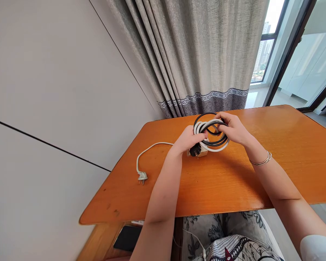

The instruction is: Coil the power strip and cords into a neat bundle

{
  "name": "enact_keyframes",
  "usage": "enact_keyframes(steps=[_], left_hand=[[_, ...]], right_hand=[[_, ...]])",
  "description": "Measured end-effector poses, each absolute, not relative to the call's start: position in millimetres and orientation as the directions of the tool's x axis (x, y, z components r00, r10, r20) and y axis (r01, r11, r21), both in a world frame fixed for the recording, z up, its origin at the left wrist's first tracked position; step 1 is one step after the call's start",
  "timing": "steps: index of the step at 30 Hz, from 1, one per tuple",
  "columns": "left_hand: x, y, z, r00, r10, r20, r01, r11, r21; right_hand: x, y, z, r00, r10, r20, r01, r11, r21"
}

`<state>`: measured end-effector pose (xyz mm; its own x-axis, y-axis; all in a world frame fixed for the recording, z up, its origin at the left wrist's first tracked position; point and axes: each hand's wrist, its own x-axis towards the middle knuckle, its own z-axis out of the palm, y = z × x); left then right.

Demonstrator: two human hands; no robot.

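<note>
From afar, my left hand (188, 139) grips the coiled cables (212, 143) at nine o'clock — my right hand (233, 129) pinches them at two — black plug (195, 149) at seven.

Left grip (187, 139) clamped on a looped coil of black and white cables (213, 144), right grip (230, 127) pinching its other side! A black pronged plug (195, 150) pokes out under the left thumb. Over on the glossy orange-brown wooden desk (260, 166) lies a white two-pronged plug (142, 176), its cord curving behind the left wrist; a grey fabric curtain (206, 54) hangs beyond.
</note>
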<state>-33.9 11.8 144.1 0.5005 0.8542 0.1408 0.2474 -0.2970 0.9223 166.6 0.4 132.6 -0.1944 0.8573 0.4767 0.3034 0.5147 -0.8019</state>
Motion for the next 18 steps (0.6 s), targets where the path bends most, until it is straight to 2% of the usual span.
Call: enact_keyframes(steps=[2, 4, 7, 9, 11, 13, 15, 18], left_hand=[[-36, 12, 144, 0.478, 0.868, 0.135, 0.301, -0.306, 0.903], [-36, 11, 143, 0.389, 0.898, 0.203, 0.355, -0.349, 0.867], [-34, 5, 141, 0.159, 0.889, 0.43, 0.434, -0.454, 0.778], [-31, -3, 140, 0.104, 0.787, 0.608, 0.528, -0.562, 0.637], [-27, -12, 142, 0.213, 0.672, 0.709, 0.627, -0.651, 0.428], [-24, -21, 145, 0.366, 0.608, 0.705, 0.674, -0.695, 0.25], [-22, -27, 148, 0.453, 0.589, 0.67, 0.696, -0.702, 0.147], [-24, -32, 151, 0.49, 0.596, 0.636, 0.728, -0.681, 0.078]], right_hand=[[166, 0, 132, -0.145, 0.866, 0.479, 0.28, 0.501, -0.819], [166, 0, 131, -0.101, 0.879, 0.467, 0.275, 0.475, -0.836], [165, 1, 133, -0.055, 0.905, 0.422, 0.283, 0.419, -0.863], [164, 2, 133, -0.031, 0.915, 0.401, 0.3, 0.391, -0.87], [162, 4, 133, -0.02, 0.918, 0.396, 0.308, 0.382, -0.871], [161, 3, 133, -0.014, 0.917, 0.399, 0.32, 0.382, -0.867], [159, 1, 134, -0.006, 0.912, 0.411, 0.337, 0.389, -0.857], [155, -5, 137, 0.0, 0.909, 0.417, 0.34, 0.392, -0.855]])
